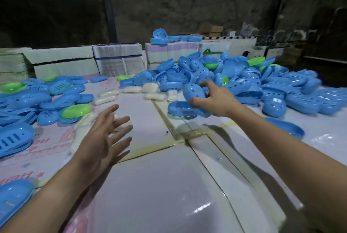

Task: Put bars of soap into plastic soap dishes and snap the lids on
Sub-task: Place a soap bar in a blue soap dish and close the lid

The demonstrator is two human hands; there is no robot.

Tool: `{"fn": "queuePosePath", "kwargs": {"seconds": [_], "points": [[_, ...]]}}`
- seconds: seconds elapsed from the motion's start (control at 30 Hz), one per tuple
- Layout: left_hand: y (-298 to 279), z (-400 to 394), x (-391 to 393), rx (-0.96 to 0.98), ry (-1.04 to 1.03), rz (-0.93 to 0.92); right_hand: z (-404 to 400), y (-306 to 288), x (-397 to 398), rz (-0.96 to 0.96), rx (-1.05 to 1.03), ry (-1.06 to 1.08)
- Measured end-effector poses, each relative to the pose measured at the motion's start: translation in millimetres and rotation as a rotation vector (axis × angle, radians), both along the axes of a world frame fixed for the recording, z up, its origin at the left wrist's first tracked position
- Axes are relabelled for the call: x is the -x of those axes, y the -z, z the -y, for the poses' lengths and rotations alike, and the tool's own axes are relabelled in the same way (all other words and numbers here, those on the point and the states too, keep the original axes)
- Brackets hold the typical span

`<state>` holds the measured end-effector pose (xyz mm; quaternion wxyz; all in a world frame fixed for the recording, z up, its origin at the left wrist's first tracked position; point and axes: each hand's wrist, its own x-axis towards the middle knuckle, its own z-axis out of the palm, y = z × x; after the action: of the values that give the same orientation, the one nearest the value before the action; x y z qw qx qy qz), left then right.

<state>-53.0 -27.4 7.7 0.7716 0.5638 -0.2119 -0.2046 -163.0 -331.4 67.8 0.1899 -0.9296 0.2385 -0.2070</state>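
Work table [169,185], covered in glossy white and pink printed sheets taped together; pink lettering near the left edge is upside down and not legible.

Right hand [214,99]: fingers curled round a blue perforated soap dish [195,99], held tilted just above the table toward the far right, thumb on its near end. A second blue dish [178,108] lies directly below it, open side up.

Left hand [107,131]: fingers spread and straight, holding nothing, over the left-centre of the table. Two wrapped soap bars [82,131] lie just beside and partly under it.

Soap bars, wrapped, white: about six more [150,91] in a loose row toward the far middle.

Heap of blue dishes [244,80] along the far right edge, too many to count, with a few green ones [212,63] mixed in.

Blue lids with slots [28,99] piled along the left edge, uncounted; three green pieces [76,110] visible among them.

Stacks of white bundled sheets [118,59] line the far edge; several blue dishes [159,38] sit on top of one.
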Motion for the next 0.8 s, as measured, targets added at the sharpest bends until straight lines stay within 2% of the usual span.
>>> {"fn": "queuePosePath", "kwargs": {"seconds": [0.13,0.2,0.27,0.43,0.57,0.8], "points": [[5,3,-3,0.014,0.020,0.018,84,-9,40,-0.155,0.131,0.368],[9,4,-7,0.014,0.020,0.005,118,-4,59,-0.267,0.143,0.471],[13,5,-10,0.013,0.021,-0.001,142,6,72,-0.357,0.134,0.487],[23,5,-18,0.015,0.004,-0.020,171,24,92,-0.439,0.163,0.543],[30,2,-29,0.004,0.002,-0.027,188,30,108,-0.434,0.164,0.624],[35,5,-35,-0.032,-0.002,0.032,197,20,110,-0.457,0.221,0.608]]}}
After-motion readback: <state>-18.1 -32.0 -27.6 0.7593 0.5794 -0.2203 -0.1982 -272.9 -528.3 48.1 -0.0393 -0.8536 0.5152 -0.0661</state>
